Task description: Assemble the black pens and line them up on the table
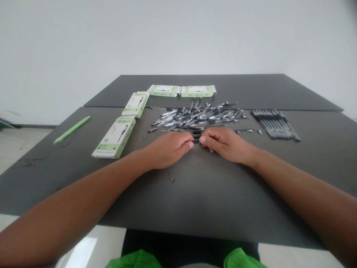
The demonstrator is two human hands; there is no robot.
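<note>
left hand [167, 149] and right hand [224, 144] pinching one black pen [196, 141] between fingertips, resting on dark surface [195, 193], loose pen pile [195, 115] just beyond, green-white boxes [115, 136] at left

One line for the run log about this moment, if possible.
left hand: pinches pen | right hand: pinches same pen | pen pile: just beyond hands | green boxes: left of pile

Dark piece [196, 141] pinched between left hand [167, 149] and right hand [227, 145]: mostly covered by fingertips, kind unclear. Box [114, 137] print too small to read. Pen pile [195, 117] tangled (count impossible).
</note>
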